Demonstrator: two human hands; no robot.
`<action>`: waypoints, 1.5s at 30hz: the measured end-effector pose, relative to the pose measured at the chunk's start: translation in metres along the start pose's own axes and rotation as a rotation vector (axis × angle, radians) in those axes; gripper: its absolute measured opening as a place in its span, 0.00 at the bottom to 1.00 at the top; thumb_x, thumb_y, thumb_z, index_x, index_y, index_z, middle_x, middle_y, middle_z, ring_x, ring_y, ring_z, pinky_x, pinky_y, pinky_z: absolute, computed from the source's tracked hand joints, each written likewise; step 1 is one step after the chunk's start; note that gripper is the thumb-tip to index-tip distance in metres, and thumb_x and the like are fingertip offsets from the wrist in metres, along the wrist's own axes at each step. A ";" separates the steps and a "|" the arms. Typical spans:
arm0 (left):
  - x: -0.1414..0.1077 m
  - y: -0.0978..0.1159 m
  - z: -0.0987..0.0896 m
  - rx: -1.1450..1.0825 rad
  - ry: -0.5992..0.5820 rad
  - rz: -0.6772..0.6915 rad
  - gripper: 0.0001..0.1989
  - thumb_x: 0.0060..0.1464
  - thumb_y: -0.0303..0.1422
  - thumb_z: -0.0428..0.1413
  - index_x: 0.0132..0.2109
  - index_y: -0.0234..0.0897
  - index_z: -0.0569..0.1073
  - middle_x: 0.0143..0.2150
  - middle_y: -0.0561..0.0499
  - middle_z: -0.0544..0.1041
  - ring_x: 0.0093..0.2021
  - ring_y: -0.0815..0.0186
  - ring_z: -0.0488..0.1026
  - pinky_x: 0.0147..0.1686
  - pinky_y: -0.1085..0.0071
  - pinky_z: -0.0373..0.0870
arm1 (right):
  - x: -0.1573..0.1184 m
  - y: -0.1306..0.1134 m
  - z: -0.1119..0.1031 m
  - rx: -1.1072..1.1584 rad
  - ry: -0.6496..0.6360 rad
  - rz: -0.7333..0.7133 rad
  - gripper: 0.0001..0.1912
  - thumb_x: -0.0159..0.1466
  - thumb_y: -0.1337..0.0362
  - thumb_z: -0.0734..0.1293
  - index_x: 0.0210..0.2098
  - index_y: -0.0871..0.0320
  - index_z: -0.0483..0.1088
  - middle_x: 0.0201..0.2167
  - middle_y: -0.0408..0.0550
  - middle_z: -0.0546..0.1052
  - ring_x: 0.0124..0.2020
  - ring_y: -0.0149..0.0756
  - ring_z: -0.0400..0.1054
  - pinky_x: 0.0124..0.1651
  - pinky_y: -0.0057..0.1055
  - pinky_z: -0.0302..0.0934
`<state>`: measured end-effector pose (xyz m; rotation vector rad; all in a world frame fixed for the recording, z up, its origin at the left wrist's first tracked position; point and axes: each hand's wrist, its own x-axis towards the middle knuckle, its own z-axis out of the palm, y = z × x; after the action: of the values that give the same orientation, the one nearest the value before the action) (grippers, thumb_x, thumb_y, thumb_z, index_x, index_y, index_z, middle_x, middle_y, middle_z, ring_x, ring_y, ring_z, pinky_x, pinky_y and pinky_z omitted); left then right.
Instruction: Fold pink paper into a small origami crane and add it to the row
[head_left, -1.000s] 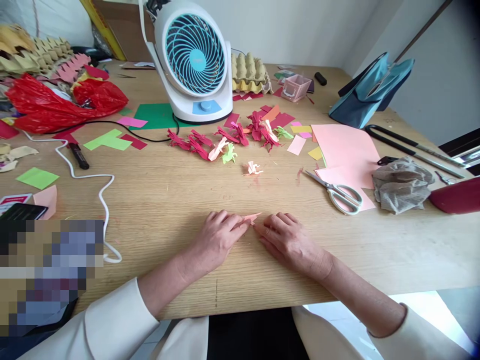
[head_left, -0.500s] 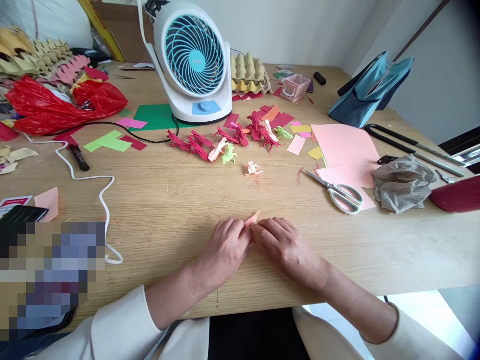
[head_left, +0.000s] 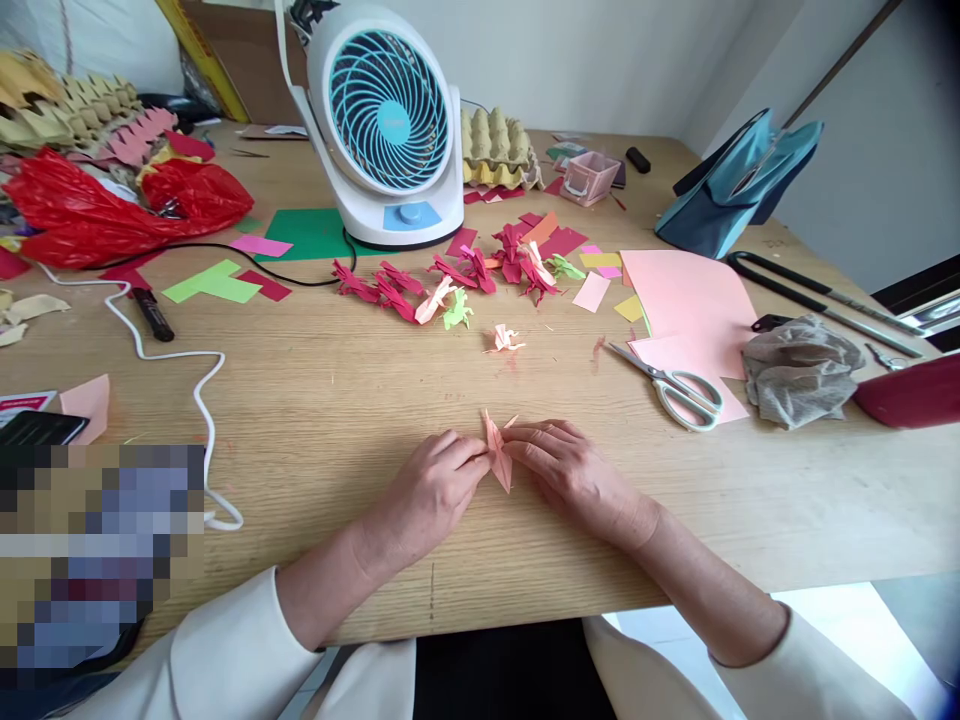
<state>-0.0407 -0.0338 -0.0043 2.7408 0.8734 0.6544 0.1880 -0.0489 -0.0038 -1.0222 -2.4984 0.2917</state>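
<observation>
Between my hands is a small folded piece of pink origami paper [head_left: 498,455], with pointed ends above and below. My left hand [head_left: 437,478] pinches its left side with thumb and forefinger. My right hand [head_left: 574,475] is closed on its right side, and the fingertips partly cover the paper. Farther up the table lies a small pale pink folded paper figure [head_left: 505,338]. Behind it sits a row of dark red folded paper figures [head_left: 379,288], along with a light green folded figure [head_left: 457,309].
A white fan [head_left: 397,130] stands at the back. To the right lie scissors [head_left: 679,385], pink paper sheets [head_left: 690,300], a grey cloth [head_left: 802,370] and a blue bag [head_left: 731,190]. On the left are a red plastic bag [head_left: 112,215], a marker [head_left: 155,317] and a white cable [head_left: 206,400].
My hands have drawn slightly apart, the left one shifting left. More of the pink paper now shows between them, its points spread up and down.
</observation>
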 end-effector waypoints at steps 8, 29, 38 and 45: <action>0.003 0.006 0.001 -0.045 0.010 0.015 0.10 0.63 0.23 0.51 0.48 0.35 0.73 0.44 0.49 0.77 0.44 0.62 0.70 0.46 0.63 0.68 | -0.002 0.001 -0.009 -0.071 -0.105 -0.035 0.18 0.73 0.67 0.57 0.60 0.60 0.65 0.61 0.56 0.69 0.62 0.43 0.63 0.57 0.41 0.62; 0.073 -0.031 -0.017 -0.174 -0.440 -0.469 0.04 0.50 0.27 0.58 0.29 0.40 0.76 0.30 0.56 0.77 0.32 0.66 0.72 0.36 0.69 0.61 | 0.003 0.021 -0.017 -0.090 -0.224 -0.168 0.20 0.72 0.68 0.56 0.62 0.59 0.64 0.60 0.58 0.70 0.57 0.44 0.64 0.53 0.41 0.61; 0.084 -0.027 -0.016 -0.133 -0.539 -0.482 0.04 0.50 0.29 0.58 0.29 0.41 0.78 0.29 0.56 0.79 0.32 0.66 0.73 0.41 0.66 0.59 | 0.003 0.023 -0.015 -0.087 -0.197 -0.170 0.18 0.72 0.68 0.57 0.59 0.60 0.67 0.60 0.59 0.70 0.57 0.43 0.66 0.52 0.41 0.62; 0.065 -0.022 -0.010 -0.057 -0.310 -0.322 0.05 0.53 0.26 0.59 0.30 0.38 0.74 0.33 0.54 0.79 0.39 0.63 0.73 0.42 0.64 0.55 | 0.003 0.021 -0.014 -0.120 -0.189 -0.175 0.19 0.72 0.69 0.57 0.61 0.61 0.65 0.60 0.60 0.70 0.56 0.43 0.66 0.51 0.41 0.63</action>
<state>-0.0094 0.0227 0.0209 2.4758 1.1568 0.1845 0.2053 -0.0320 0.0021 -0.8469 -2.7849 0.1953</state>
